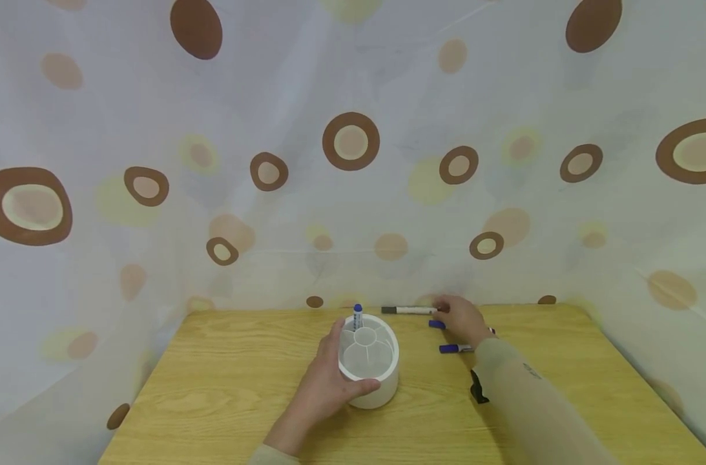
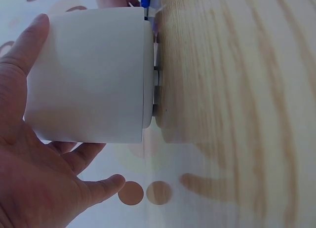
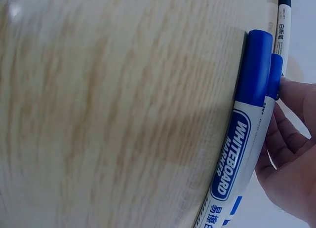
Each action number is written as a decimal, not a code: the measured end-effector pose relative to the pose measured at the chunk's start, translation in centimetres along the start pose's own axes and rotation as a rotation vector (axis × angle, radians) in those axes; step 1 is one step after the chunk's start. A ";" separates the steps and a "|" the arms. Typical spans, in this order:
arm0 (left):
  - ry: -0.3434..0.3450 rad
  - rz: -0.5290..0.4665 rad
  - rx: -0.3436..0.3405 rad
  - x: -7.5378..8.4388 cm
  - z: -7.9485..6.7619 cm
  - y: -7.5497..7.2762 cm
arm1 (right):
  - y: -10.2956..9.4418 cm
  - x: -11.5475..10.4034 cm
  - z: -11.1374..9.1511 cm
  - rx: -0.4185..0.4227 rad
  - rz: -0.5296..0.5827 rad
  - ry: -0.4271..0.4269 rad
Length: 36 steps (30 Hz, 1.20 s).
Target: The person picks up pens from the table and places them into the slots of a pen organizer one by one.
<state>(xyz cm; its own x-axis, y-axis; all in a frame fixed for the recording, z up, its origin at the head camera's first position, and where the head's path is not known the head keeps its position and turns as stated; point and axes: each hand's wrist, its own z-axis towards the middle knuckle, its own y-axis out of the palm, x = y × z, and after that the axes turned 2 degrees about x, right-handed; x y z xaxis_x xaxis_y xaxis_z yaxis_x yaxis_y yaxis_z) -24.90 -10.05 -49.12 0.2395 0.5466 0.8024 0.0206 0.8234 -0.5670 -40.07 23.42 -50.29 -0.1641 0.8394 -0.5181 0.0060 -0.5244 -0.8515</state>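
My left hand [image 1: 323,381] grips a white round pen organizer [image 1: 383,391], its thumb at the near side and fingers round the far left side. The organizer has several compartments, and one blue-capped marker [image 1: 358,318] stands upright at its back left. In the left wrist view the organizer's smooth wall [image 2: 94,75] fills the space by the spread fingers. Farther right, my right hand [image 1: 463,320] pinches the right end of a black-capped whiteboard marker [image 1: 412,310] lying along the table's back edge. Two blue-capped whiteboard markers, a nearer one [image 3: 237,134] and another behind [image 3: 272,80], lie beside that hand.
A wooden table [image 1: 230,374] lies under everything. Behind it hangs a pale curtain [image 1: 294,219] with brown and yellow circles, which also closes off both sides. My right forearm [image 1: 533,400] reaches across the right part of the table, with a black strap near the wrist.
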 end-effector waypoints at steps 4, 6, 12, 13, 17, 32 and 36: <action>0.007 0.002 0.000 -0.1 0.0 0.0 | 0.0 -0.2 -0.1 0.005 -0.016 -0.004; 0.009 0.001 0.001 -0.1 0.0 0.0 | 0.0 -0.2 -0.1 0.008 -0.021 -0.001; 0.005 -0.007 -0.003 0.0 0.1 -0.1 | 0.2 0.1 0.2 0.010 -0.039 -0.006; 0.005 -0.007 -0.005 0.0 0.1 -0.1 | 0.3 0.2 0.2 0.010 -0.039 -0.006; 0.001 -0.009 -0.010 0.1 0.1 -0.1 | 0.4 0.3 0.2 0.013 -0.043 -0.012; 0.010 0.000 -0.001 0.1 0.0 -0.1 | -1.9 -0.5 -1.6 0.090 0.088 -0.058; 0.005 0.001 -0.001 0.0 -0.1 0.0 | -2.5 -1.1 -2.3 0.131 0.106 -0.066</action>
<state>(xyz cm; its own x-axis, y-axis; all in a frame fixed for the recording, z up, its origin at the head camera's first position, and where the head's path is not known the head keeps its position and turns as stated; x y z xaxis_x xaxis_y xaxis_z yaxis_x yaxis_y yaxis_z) -24.84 -10.08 -49.15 0.2441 0.5468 0.8009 0.0213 0.8226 -0.5682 -37.66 24.12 -47.71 -0.2340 0.7694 -0.5943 -0.1009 -0.6272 -0.7723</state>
